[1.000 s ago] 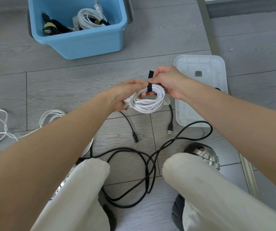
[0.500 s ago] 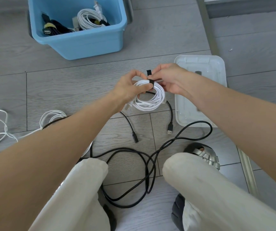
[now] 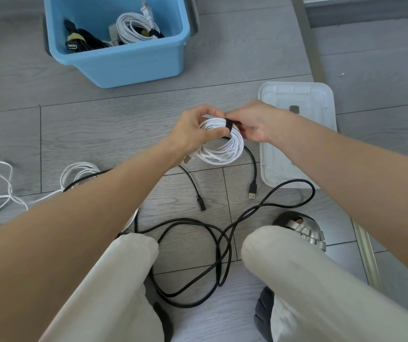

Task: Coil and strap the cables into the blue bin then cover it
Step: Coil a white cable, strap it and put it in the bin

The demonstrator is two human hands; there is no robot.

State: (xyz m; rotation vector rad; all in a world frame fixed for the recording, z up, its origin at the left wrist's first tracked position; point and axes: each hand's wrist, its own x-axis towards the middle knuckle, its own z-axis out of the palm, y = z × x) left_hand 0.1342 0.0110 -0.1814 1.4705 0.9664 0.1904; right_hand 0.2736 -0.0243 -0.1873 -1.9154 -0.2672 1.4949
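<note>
A coiled white cable is held in the air above the grey plank floor, between the person's knees and the blue bin. A black strap wraps the top of the coil. The left hand grips the coil's left side, thumb laid across the strands just below the strap and fingers curled over the top. The right hand pinches the strap at the coil's upper right, fingers curled. A pale connector end of the cable hangs beneath the left wrist.

The blue bin stands at the far side of the floor, uncovered. Inside it lie a strapped white cable bundle on the right and a black cable bundle with a yellowish band on the left. A translucent white lid lies flat on the floor to the right of the hands, partly beneath the right forearm.

Directly under the held coil a short black USB cable arcs on the floor, its two plugs pointing toward the person. Nearer the person, a long black cable sprawls in loose loops between the knees, one loop reaching the lid's near edge. At far left a loose white cable lies uncoiled, partly hidden by the left forearm. The person wears pale trousers; a silver sandal shows beyond the right knee.
</note>
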